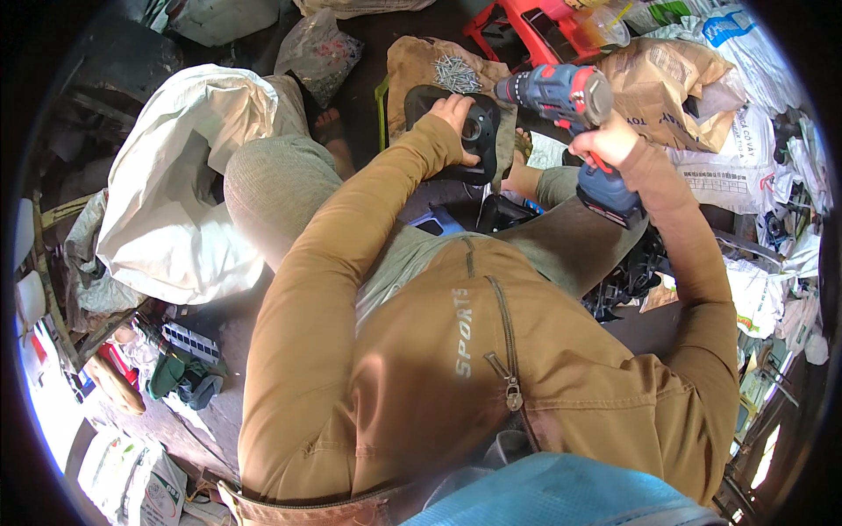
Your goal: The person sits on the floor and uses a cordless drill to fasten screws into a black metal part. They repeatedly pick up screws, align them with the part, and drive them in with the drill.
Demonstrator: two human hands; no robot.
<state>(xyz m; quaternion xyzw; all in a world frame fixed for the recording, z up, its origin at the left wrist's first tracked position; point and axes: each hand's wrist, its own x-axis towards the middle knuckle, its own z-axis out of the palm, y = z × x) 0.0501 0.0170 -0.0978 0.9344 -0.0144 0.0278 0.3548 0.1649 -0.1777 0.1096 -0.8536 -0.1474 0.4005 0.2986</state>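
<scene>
The right hand [605, 140] is wrapped around the grip of a blue and grey cordless drill [561, 92], fingers closed on it, with the chuck pointing left toward a black plastic part [478, 131]. The left hand [456, 114] lies on top of that part, fingers curled over its upper edge, steadying it above the person's knees. A pile of screws [456, 74] lies on brown sacking just behind.

Dark, worn floor [219, 421], crowded on every side. Large white woven sack [175, 175] slumped at left. Brown paper sacks [675, 70] and white printed bags [745, 167] heaped at right. Red plastic stool [535, 26] at top. Clear plastic bag [320, 48] beside it. Bright daylight along the lower left edge.
</scene>
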